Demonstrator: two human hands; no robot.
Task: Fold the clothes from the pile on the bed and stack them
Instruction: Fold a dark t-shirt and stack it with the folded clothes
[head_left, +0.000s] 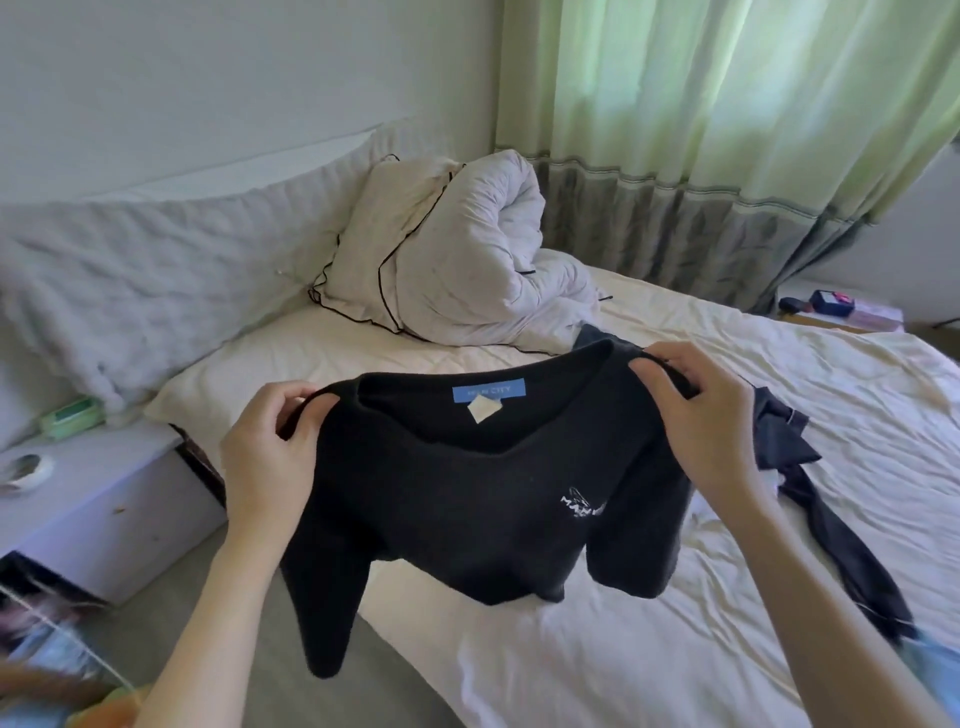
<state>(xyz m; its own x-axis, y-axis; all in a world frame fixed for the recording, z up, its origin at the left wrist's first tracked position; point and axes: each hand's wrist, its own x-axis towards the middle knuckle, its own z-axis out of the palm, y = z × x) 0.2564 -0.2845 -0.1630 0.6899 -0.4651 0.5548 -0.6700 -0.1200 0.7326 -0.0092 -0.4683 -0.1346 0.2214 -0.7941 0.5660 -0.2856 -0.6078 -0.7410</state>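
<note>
**Shirt up by the shoulders, one sleeve hanging off the bed's edge**

You have the black shirt (483, 499) lifted in the air above the near left corner of the bed (779, 395), front towards you and neck label showing. Your left hand (270, 447) pinches the left shoulder seam with fingers curled round the fabric, and your right hand (696, 415) grips the right shoulder the same way. Neither hand is free.

The risks, as I judge them:

- The long sleeve under your left hand dangles past the bed's edge, over the floor. Lay the shirt down where it hangs now and that sleeve will likely trail off the mattress and drag the body askew.
- Both grips sit on thin bits of seam. A hard shake to flatten the shirt could slip one shoulder out, and the whole thing would swing from the other hand.
- The dark garment (810, 483) lies on the sheet just beside your right hand, its long leg or sleeve running towards the near edge. Set the shirt down to the right and the two could overlap and tangle, spoiling the fold.
- The rolled duvet (467, 249) takes up the far corner, so flat room there is limited.
</note>
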